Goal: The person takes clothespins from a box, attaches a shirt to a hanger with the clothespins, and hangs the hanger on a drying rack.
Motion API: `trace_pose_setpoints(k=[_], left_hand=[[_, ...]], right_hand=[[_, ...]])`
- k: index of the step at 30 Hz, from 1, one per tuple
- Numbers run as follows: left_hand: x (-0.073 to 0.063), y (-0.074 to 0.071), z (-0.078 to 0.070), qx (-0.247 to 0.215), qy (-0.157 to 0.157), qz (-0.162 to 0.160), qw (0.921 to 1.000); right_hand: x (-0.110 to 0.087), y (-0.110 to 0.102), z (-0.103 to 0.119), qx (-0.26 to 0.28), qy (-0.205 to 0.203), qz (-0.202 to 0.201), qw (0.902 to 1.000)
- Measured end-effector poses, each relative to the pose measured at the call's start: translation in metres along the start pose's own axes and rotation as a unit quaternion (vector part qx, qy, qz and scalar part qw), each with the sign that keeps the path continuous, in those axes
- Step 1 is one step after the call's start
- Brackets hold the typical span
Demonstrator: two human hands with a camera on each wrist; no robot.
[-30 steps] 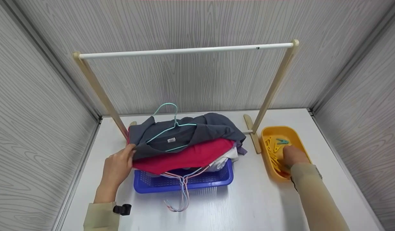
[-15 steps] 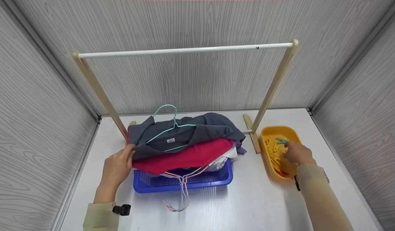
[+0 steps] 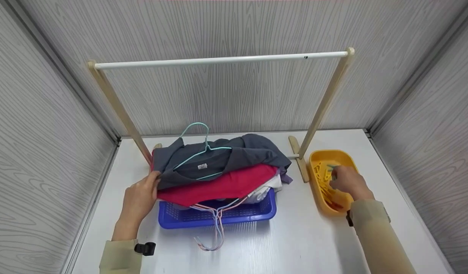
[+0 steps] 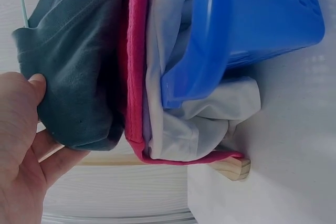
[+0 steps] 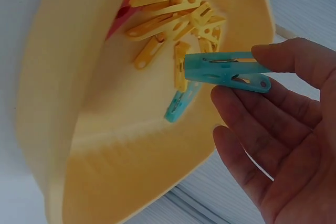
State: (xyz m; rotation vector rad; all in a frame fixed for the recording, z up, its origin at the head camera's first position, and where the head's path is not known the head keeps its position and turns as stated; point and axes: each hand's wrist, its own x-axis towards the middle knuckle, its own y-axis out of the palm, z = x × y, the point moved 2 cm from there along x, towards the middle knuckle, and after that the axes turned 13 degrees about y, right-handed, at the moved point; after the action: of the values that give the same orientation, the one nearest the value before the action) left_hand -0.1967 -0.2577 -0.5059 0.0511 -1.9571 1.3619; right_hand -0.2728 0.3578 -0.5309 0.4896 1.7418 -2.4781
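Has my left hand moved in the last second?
No: in the head view, the left hand shows no visible shift either way against the rack's left post, still pinching the grey top.

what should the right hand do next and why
Probably carry the teal clothespin over to the grey shirt: the right hand pinches it above the yellow tray, and the left hand holds the shirt's edge, with a mint hanger in its neck.
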Motion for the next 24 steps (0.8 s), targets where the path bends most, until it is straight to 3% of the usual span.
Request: trace_pose_setpoints(k=[15,24], left_hand=[[-0.003,-0.002,-0.002,-0.005,0.009,-0.037,0.9992],[-0.001,-0.003,-0.002,-0.017,-0.002,-0.042,0.9990]], right_hand=[[-0.025,-0.014,0.039,0.090,-0.085,-0.039,0.9915],[-0.036,-0.018,0.054,0.165,-0.097,-0.063,0.9796]])
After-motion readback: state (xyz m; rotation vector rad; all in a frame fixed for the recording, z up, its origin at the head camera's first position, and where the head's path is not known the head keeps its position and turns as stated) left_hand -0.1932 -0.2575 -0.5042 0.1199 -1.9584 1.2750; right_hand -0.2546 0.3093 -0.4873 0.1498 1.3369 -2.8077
